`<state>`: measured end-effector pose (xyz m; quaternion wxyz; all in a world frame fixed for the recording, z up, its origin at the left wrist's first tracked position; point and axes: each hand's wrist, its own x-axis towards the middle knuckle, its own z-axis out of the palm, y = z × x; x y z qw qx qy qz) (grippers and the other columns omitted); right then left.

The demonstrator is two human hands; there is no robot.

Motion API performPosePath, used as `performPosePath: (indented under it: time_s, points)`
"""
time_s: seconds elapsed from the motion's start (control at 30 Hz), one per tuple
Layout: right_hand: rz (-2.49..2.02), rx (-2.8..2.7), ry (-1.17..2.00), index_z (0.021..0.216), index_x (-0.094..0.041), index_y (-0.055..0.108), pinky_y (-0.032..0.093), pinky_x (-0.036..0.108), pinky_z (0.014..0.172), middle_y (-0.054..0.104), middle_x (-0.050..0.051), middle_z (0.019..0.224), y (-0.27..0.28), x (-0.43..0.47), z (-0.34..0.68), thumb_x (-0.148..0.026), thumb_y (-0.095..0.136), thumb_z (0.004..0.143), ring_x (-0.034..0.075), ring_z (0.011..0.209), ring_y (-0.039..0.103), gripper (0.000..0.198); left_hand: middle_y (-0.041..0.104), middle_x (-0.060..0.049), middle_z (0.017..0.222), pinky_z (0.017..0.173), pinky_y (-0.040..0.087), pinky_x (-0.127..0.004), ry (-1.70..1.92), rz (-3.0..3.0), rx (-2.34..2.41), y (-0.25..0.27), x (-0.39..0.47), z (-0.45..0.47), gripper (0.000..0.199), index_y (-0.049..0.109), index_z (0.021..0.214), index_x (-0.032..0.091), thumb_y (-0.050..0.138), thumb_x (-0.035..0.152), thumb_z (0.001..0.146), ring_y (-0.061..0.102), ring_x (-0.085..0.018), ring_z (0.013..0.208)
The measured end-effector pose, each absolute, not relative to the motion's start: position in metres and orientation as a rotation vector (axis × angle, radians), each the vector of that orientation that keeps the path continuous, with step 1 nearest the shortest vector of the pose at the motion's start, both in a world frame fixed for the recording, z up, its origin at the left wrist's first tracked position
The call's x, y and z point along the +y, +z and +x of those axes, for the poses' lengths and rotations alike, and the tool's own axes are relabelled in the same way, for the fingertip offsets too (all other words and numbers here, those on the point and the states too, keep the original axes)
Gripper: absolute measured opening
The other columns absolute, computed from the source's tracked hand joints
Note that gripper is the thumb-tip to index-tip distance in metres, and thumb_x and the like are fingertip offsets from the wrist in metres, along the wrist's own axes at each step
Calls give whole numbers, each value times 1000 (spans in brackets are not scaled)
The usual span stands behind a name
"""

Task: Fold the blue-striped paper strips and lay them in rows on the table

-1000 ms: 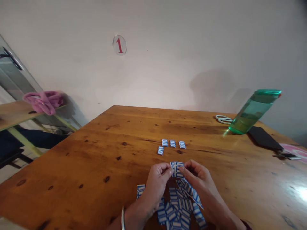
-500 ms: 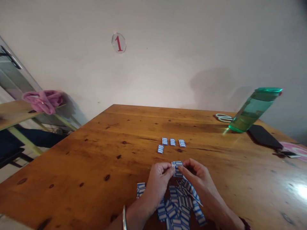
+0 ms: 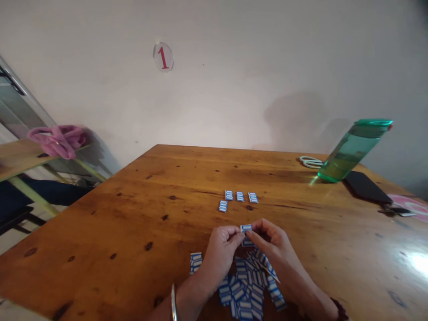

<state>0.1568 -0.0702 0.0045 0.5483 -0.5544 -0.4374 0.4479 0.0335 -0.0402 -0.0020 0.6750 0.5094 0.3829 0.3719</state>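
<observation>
Between my two hands is a small blue-and-white printed label strip, raised above the table. My left hand pinches its left edge between thumb and fingers, and my right hand pinches the right edge. Thumbs hide part of the strip's middle. Under and in front of my wrists lies a loose pile of similar strips. Another small stack of strips sits left of my left wrist. Farther out, several strip pieces are laid in a short row, with one piece just nearer and to the left.
On the right of the wooden table stand a green bottle, a white coiled cable, a dark flat device and keys by a pink round mat. A pink cloth rests on another table at left.
My hands have drawn together slightly around the strip, and its pieces look more closely lined up. The view has shifted a little; the pieces on the table stay put.
</observation>
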Motion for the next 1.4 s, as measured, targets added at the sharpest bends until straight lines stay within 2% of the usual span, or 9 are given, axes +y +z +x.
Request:
performPosePath:
  time_s: [0.23, 0.47, 0.6, 0.77, 0.87, 1.0, 1.1, 1.23, 1.4]
  points:
    - [-1333, -1012, 1031, 62, -17, 52, 35, 21, 46, 49, -3, 57, 4, -73, 154, -41, 66, 66, 11, 52, 42, 28, 62, -2, 62, 56, 44, -24, 881, 1047, 864, 3, -40, 32, 21, 66, 69, 13, 69, 32, 61, 55, -14, 58]
    - [-1380, -1209, 881, 62, -18, 51, 34, 22, 46, 47, -3, 56, 5, -75, 154, -42, 60, 71, 11, 52, 42, 27, 64, -2, 60, 55, 43, -22, 937, 1066, 878, 10, -39, 30, 14, 66, 64, 13, 68, 27, 62, 56, -13, 56]
    - [-1397, -1369, 798, 81, -18, 58, 41, 25, 56, 60, 3, 71, 5, -78, 154, -39, 51, 79, 16, 63, 53, 22, 65, -2, 61, 54, 45, -22, 1016, 937, 893, 21, -31, 19, 15, 64, 66, 13, 70, 25, 60, 59, -13, 55]
    - [-1379, -1838, 508, 105, -20, 58, 45, 33, 73, 64, 8, 89, 5, -80, 150, -23, 41, 85, 21, 81, 58, 27, 69, -3, 66, 49, 48, -24, 1158, 643, 826, 36, -18, -4, 22, 56, 70, 15, 73, 20, 57, 65, -18, 59]
    - [-1334, -2218, 399, 115, -25, 56, 41, 40, 87, 60, 9, 112, 6, -82, 145, -7, 38, 80, 24, 108, 49, 44, 68, -2, 64, 47, 47, -21, 1187, 542, 814, 39, -15, -13, 18, 57, 71, 15, 71, 15, 60, 66, -17, 59]
    - [-1388, -2506, 290, 119, -33, 53, 36, 47, 94, 45, 4, 134, 2, -84, 139, 0, 42, 69, 27, 130, 24, 61, 68, -1, 65, 47, 45, -19, 1199, 499, 783, 39, -14, -16, 14, 58, 71, 15, 70, 15, 63, 65, -14, 58]
    - [-1355, -2556, 252, 123, -34, 49, 32, 50, 96, 37, 4, 140, 4, -88, 132, -6, 45, 75, 29, 132, 16, 55, 68, -1, 66, 47, 44, -19, 1201, 492, 757, 37, -15, -16, 15, 59, 71, 15, 71, 16, 62, 64, -13, 57]
    - [-1246, -2632, 301, 129, -34, 40, 24, 60, 98, 24, 5, 146, 11, -92, 121, -31, 50, 82, 33, 133, 9, 48, 68, -1, 66, 50, 44, -20, 1197, 483, 745, 37, -17, -15, 15, 60, 70, 15, 72, 18, 61, 64, -13, 57]
    - [-1308, -2666, 288, 128, -28, 42, 17, 64, 98, 17, 3, 148, 8, -91, 116, -33, 49, 82, 35, 133, 5, 47, 67, -1, 64, 49, 43, -20, 1213, 471, 755, 41, -18, -13, 13, 60, 71, 15, 69, 16, 62, 63, -12, 55]
